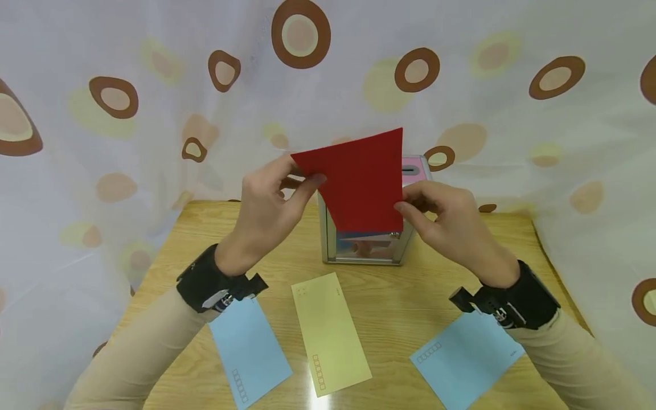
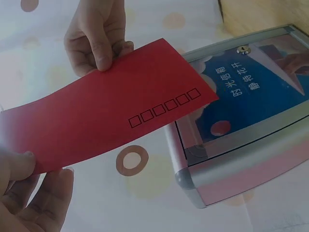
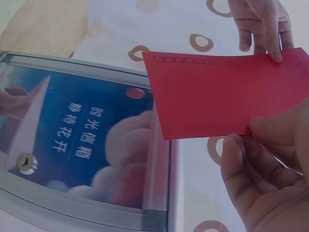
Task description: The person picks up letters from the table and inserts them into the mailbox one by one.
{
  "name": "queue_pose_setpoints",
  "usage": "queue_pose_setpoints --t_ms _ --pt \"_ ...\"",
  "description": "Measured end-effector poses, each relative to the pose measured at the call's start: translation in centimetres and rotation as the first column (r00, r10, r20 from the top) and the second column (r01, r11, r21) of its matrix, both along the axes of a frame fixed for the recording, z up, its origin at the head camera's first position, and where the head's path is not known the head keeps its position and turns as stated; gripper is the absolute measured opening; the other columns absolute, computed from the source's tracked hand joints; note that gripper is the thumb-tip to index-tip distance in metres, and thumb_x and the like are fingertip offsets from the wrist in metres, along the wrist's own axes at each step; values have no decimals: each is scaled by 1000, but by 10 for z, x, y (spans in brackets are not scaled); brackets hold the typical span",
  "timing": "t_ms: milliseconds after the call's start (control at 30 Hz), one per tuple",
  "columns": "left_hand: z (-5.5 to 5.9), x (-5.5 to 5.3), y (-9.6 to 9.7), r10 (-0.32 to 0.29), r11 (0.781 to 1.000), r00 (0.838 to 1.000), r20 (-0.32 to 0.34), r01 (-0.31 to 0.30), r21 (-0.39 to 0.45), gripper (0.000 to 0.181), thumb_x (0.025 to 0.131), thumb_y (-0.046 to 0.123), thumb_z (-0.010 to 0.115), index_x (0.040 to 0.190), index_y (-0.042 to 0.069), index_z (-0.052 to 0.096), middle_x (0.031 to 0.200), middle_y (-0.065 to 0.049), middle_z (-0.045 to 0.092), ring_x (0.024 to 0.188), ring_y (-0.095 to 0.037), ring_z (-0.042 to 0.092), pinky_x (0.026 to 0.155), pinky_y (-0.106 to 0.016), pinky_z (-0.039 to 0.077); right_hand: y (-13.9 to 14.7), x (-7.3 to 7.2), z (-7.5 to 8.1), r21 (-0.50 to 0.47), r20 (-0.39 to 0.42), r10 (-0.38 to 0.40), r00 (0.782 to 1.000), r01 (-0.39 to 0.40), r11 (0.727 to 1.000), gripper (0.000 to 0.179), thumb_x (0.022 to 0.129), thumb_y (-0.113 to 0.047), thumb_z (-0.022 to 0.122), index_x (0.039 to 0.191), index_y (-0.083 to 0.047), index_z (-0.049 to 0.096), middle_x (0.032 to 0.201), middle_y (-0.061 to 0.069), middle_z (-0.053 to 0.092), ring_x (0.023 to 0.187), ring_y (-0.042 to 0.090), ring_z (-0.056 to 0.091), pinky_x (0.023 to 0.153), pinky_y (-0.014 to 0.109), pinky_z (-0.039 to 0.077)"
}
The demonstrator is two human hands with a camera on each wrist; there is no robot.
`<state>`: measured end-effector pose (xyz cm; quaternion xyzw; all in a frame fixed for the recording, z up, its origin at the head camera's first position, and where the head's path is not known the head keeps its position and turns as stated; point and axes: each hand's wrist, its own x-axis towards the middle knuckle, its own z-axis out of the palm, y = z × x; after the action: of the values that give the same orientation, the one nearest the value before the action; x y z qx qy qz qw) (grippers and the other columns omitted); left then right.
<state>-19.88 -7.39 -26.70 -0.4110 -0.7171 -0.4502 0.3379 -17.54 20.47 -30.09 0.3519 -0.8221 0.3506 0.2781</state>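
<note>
A red envelope (image 1: 365, 182) with a row of small printed squares is raised in front of a lockable letter box (image 2: 260, 87). My left hand (image 1: 271, 202) pinches its left edge between thumb and fingers. On the opposite edge, the thumb and fingers of my right hand (image 1: 443, 219) grip it too. The box has a pink top with a slot (image 1: 409, 169), metal edging, and a blue picture front with a round lock (image 3: 27, 164). From the head view, the envelope hides much of the box's top and front.
On the wooden table (image 1: 389, 319) lie a yellow envelope (image 1: 332, 333) in the middle, a blue envelope (image 1: 251, 353) at left and another blue envelope (image 1: 466, 359) at right, both partly under my forearms. A patterned cloth (image 1: 348, 102) hangs behind and at both sides.
</note>
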Motion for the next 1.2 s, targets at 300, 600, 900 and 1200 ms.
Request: queue_pose_setpoints --t_ms 300,600,900,1200 --pt "32 -5 -4 -46 998 998 -40 48 36 22 88 -1 68 109 -6 64 100 -17 70 88 -15 68 74 -29 60 2 -8 26 -56 16 22 1000 -21 998 20 77 11 74 92 0 69 84 9 71 72 10 65 73 10 52" --pt "39 -15 7 -89 986 996 -18 90 140 16 88 -3 67 104 -6 66 93 -16 70 81 -16 68 69 -33 61 7 -19 37 -68 32 -35 999 37 997 8 83 5 71 90 2 68 84 9 71 74 6 65 76 12 53" --pt "40 -20 16 -119 979 993 11 115 165 15 89 -1 67 103 -5 67 97 -15 70 87 -16 68 75 -34 61 8 -27 45 -49 12 -109 994 110 993 7 85 7 66 91 4 68 82 12 71 68 9 60 70 8 48" --pt "35 -25 20 -107 983 994 -8 107 151 13 89 1 67 101 -4 68 96 -15 70 89 -14 67 74 -34 61 12 -45 40 -67 -1 -104 995 103 992 4 87 2 66 91 2 69 79 8 71 66 10 60 67 10 50"
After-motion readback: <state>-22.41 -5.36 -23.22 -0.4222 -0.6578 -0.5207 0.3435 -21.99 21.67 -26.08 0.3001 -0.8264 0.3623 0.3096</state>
